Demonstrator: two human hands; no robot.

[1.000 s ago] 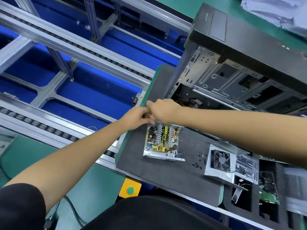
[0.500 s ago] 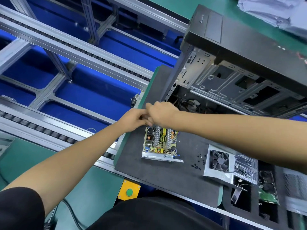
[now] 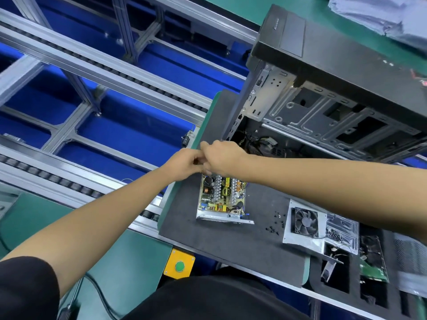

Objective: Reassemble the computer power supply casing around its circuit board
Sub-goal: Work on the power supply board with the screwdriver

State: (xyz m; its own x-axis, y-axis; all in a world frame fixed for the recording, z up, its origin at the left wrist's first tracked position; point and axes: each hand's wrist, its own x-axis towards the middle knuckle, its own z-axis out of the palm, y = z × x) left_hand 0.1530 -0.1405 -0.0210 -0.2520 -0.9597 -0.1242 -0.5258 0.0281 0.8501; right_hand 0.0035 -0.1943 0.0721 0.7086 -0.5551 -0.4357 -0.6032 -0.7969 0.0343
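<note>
The circuit board (image 3: 221,196) is set on the mat (image 3: 231,241), with the loose screws (image 3: 276,224) at its 3 o'clock and the fan cover (image 3: 305,224) just beyond them. The computer case (image 3: 335,88) is stood at 1 o'clock, behind the board.

single head cam, worn, wide-angle, looking forward and steeply down over both forearms; surface (image 3: 231,245) sits close below at arm's reach, conveyor rails (image 3: 97,72) run beyond on the left, horizon tilted; no second view

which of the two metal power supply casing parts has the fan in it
The flat cover plate right of the loose screws; the tray holds the circuit board.
</note>
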